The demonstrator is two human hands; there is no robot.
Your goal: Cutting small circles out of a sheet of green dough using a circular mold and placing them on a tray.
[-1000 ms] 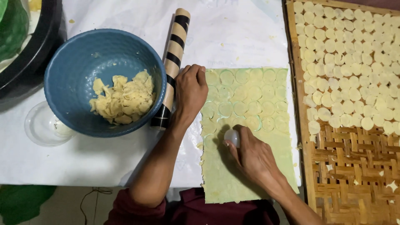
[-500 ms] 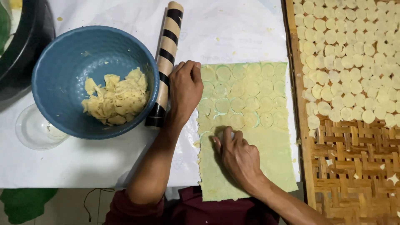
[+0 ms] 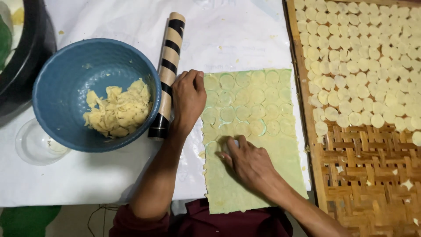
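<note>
A pale green dough sheet (image 3: pixel 267 184) lies on a white cloth (image 3: pixel 237 35). Its upper half is marked with rows of cut circles (image 3: pixel 252 103). My left hand (image 3: pixel 188 98) rests flat on the sheet's left edge, fingers spread, next to a striped rolling pin (image 3: pixel 170 57). My right hand (image 3: pixel 247 162) presses down on the sheet just below the lowest row of circles, at its left side. Its fingers are closed over a small clear round cutter (image 3: pixel 235 142), which is mostly hidden.
A blue bowl (image 3: pixel 66 66) with dough scraps (image 3: pixel 116 109) stands left of the rolling pin. A woven bamboo tray (image 3: pixel 364 175) at the right carries many cut dough discs (image 3: pixel 364 52). At the far left are a small clear dish (image 3: pixel 35 147) and a black pan (image 3: pixel 26 52).
My right hand has moved left along the sheet and lowered the cutter onto the dough. My left hand has stayed on the sheet's edge.
</note>
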